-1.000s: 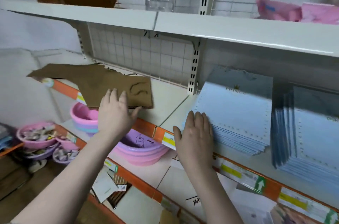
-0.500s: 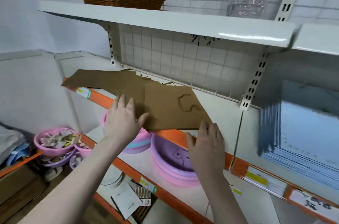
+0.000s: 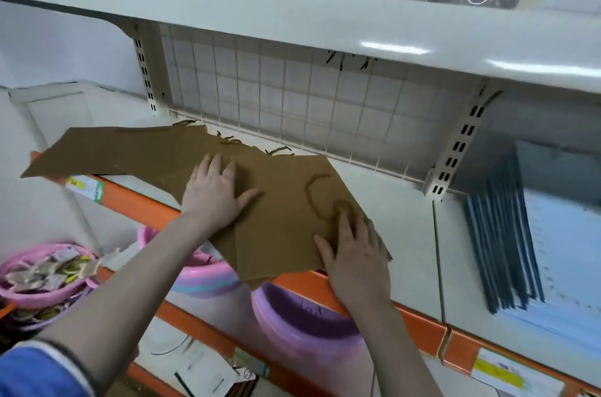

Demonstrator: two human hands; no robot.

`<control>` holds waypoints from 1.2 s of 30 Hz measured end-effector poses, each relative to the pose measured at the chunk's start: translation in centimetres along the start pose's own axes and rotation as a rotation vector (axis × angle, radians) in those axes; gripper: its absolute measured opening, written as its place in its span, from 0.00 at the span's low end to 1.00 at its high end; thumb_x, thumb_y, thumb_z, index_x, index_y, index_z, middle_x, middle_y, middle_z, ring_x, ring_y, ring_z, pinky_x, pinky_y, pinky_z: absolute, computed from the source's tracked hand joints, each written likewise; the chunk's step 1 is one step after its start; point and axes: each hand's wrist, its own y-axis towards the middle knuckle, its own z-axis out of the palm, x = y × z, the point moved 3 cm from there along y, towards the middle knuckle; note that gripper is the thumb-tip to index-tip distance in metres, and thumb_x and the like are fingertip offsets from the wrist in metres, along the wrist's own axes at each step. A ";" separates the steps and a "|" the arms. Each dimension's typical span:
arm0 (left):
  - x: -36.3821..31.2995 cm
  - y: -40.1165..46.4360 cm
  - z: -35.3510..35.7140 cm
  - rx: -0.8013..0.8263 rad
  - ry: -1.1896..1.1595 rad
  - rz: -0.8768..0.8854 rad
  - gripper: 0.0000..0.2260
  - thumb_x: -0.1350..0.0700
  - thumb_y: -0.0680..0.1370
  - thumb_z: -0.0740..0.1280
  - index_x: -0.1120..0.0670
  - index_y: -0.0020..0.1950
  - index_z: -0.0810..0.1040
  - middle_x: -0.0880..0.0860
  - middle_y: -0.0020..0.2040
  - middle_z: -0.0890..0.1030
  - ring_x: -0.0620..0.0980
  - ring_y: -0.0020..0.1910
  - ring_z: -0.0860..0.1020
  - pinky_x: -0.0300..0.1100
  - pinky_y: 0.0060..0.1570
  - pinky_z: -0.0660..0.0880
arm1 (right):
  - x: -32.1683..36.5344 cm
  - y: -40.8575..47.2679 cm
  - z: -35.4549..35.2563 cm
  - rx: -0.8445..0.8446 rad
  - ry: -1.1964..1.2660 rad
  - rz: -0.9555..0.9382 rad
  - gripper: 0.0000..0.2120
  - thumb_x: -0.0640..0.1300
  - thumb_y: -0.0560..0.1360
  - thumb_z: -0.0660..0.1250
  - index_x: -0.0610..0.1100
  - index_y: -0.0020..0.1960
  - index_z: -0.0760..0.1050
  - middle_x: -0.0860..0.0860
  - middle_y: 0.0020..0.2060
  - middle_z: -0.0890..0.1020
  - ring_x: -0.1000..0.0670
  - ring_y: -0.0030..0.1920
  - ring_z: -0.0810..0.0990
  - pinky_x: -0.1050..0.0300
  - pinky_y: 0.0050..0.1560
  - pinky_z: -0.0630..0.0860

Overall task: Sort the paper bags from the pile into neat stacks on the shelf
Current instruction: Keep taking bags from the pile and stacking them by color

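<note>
Both hands lie flat, nothing pinched: left hand (image 3: 213, 193) rests palm-down with fingers spread on the brown paper bags (image 3: 286, 221); right hand (image 3: 354, 253) presses with straight fingers on the near right corner of the top bag, just beside its twisted handle (image 3: 320, 198).

Bags sit on the middle shelf (image 3: 403, 234), fanned out in a loose sprawl. Near corners hang past the orange shelf edge (image 3: 140, 201), and the far left bag (image 3: 97, 149) sticks out beyond the shelf end. Edges aren't lined up, and handles poke out at the back by the wire grid (image 3: 292, 97).

Progress, my read: brown lot is on the shelf but not squared, so not yet a neat stack. Blue-and-white bags (image 3: 533, 234) to the right already stand in tidy rows, so that part looks done. Can't tell whether more bags wait out of view.

Left to do: gather the fan, align the edges, push it back off the lip.

Risk: overhanging bags could slip onto the pink basins (image 3: 302, 318) below.
</note>
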 end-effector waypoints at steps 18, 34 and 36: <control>0.1 7.5 3.8 0.301 -0.072 0.041 0.43 0.28 0.68 0.59 0.52 0.75 0.59 0.57 0.74 0.62 0.58 0.72 0.59 0.51 0.71 0.56 | -4.8 6.7 0.2 0.338 0.022 -0.164 0.30 0.62 0.78 0.50 0.57 0.76 0.45 0.51 0.77 0.43 0.49 0.76 0.38 0.52 0.72 0.34; -0.6 6.2 2.4 0.212 -0.081 -0.117 0.39 0.31 0.65 0.68 0.60 0.62 0.69 0.62 0.61 0.70 0.61 0.62 0.67 0.52 0.60 0.67 | -7.6 6.4 -0.2 0.169 -0.095 0.213 0.29 0.61 0.79 0.49 0.48 0.75 0.55 0.41 0.73 0.59 0.41 0.74 0.56 0.48 0.74 0.54; -0.3 5.9 2.1 0.157 -0.150 -0.118 0.33 0.34 0.67 0.69 0.61 0.55 0.70 0.62 0.56 0.74 0.61 0.57 0.72 0.51 0.55 0.70 | -7.5 6.1 -0.2 0.126 -0.076 0.261 0.28 0.60 0.80 0.49 0.46 0.74 0.56 0.40 0.71 0.62 0.41 0.72 0.61 0.48 0.71 0.60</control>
